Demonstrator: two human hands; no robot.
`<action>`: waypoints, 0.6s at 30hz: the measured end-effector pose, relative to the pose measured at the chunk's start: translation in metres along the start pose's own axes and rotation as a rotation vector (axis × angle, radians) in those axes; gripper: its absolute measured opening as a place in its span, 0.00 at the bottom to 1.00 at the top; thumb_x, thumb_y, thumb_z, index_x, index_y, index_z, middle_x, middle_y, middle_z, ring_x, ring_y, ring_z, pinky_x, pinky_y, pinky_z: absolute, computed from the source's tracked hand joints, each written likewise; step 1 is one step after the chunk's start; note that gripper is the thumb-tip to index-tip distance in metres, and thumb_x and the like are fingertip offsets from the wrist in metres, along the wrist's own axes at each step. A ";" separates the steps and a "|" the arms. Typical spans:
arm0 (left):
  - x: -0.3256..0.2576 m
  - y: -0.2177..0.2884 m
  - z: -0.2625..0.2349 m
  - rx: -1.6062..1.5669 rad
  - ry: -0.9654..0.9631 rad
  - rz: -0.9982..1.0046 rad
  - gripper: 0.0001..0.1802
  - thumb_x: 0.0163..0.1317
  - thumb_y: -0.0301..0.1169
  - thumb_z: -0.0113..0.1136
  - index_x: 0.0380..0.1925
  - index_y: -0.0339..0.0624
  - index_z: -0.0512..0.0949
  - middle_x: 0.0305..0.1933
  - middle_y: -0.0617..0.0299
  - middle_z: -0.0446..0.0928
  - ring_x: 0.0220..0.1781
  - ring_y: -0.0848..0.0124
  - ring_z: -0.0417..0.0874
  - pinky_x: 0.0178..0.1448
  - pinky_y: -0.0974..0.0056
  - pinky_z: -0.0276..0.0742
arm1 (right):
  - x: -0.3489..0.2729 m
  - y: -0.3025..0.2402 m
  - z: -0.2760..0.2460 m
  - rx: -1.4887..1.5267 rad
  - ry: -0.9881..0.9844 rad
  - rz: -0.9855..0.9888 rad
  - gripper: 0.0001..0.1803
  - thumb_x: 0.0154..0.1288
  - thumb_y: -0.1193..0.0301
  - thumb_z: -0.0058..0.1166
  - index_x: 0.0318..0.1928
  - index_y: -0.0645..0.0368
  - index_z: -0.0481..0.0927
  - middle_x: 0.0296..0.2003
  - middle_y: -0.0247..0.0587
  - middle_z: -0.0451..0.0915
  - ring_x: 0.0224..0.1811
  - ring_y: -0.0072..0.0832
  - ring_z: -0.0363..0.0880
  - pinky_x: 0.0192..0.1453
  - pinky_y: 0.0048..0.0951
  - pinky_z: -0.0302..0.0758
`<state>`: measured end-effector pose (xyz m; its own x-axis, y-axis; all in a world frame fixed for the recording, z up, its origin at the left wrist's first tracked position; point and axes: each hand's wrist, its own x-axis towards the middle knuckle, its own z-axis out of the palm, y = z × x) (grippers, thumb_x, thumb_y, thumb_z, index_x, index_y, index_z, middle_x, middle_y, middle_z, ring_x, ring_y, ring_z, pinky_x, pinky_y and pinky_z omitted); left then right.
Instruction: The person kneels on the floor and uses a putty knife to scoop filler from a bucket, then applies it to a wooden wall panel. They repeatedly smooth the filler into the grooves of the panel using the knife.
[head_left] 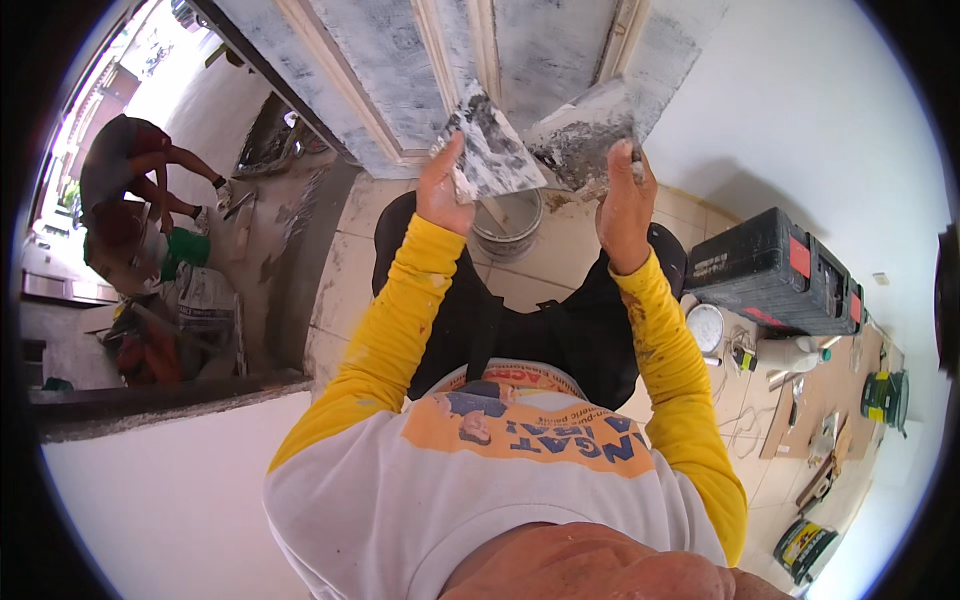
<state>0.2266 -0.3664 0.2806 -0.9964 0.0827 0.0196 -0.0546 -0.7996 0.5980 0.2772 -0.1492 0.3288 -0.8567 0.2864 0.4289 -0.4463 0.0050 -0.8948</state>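
Observation:
My left hand (447,188) grips a square flat putty plate (492,150), its face smeared white and dark grey. In my right hand (626,205), the fingers close on a broad putty spreader (578,138) with grey paste across its blade; its handle is hidden. The inner edges of the two tools meet or overlap; I cannot tell whether they touch. Just beyond them stands a panelled door (385,60), patchy grey-white with beige mouldings. Between my knees, under the tools, sits a paste-stained bucket (508,245) with a stick leaning in it.
A black tool case (770,270) stands at my right by the white wall. Near it are a white round tub (705,328), a white bottle (790,354), a brown board (825,390) and green containers (885,397). Through the doorway at left, another person (125,165) bends over a green bucket (186,247).

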 end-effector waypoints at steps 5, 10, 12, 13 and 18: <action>0.012 -0.014 -0.005 0.135 0.120 0.132 0.15 0.70 0.30 0.60 0.54 0.38 0.80 0.54 0.58 0.84 0.55 0.64 0.84 0.63 0.58 0.78 | -0.004 -0.003 0.014 0.046 0.025 0.017 0.29 0.77 0.55 0.55 0.58 0.73 0.76 0.41 0.34 0.80 0.44 0.18 0.73 0.50 0.21 0.72; 0.011 -0.009 0.006 0.164 0.111 0.106 0.14 0.68 0.28 0.63 0.52 0.36 0.81 0.52 0.59 0.84 0.54 0.67 0.84 0.62 0.62 0.78 | -0.001 -0.005 0.011 -0.082 -0.050 -0.011 0.28 0.75 0.60 0.58 0.62 0.73 0.74 0.46 0.39 0.83 0.49 0.20 0.76 0.55 0.22 0.74; 0.008 -0.011 0.006 0.180 0.083 0.109 0.15 0.68 0.29 0.63 0.52 0.36 0.81 0.53 0.59 0.84 0.55 0.67 0.84 0.62 0.62 0.77 | -0.002 -0.003 0.009 -0.069 -0.029 0.027 0.27 0.76 0.63 0.58 0.63 0.74 0.73 0.47 0.41 0.83 0.50 0.21 0.77 0.56 0.22 0.74; 0.007 -0.012 0.005 0.193 0.096 0.111 0.15 0.68 0.29 0.63 0.52 0.35 0.81 0.53 0.59 0.84 0.56 0.67 0.83 0.63 0.62 0.77 | -0.004 -0.001 0.009 -0.057 -0.022 0.044 0.27 0.75 0.65 0.58 0.63 0.76 0.72 0.47 0.40 0.83 0.50 0.20 0.77 0.56 0.21 0.74; 0.006 -0.027 0.000 0.273 0.092 0.115 0.15 0.68 0.29 0.63 0.52 0.35 0.81 0.54 0.58 0.83 0.56 0.67 0.83 0.64 0.61 0.76 | -0.016 0.008 0.011 -0.046 0.047 0.008 0.29 0.74 0.67 0.60 0.63 0.80 0.70 0.46 0.39 0.83 0.48 0.19 0.77 0.55 0.21 0.74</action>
<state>0.2222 -0.3440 0.2643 -0.9974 -0.0631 0.0347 0.0661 -0.6099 0.7897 0.2843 -0.1647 0.3157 -0.8468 0.3309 0.4165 -0.4264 0.0459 -0.9034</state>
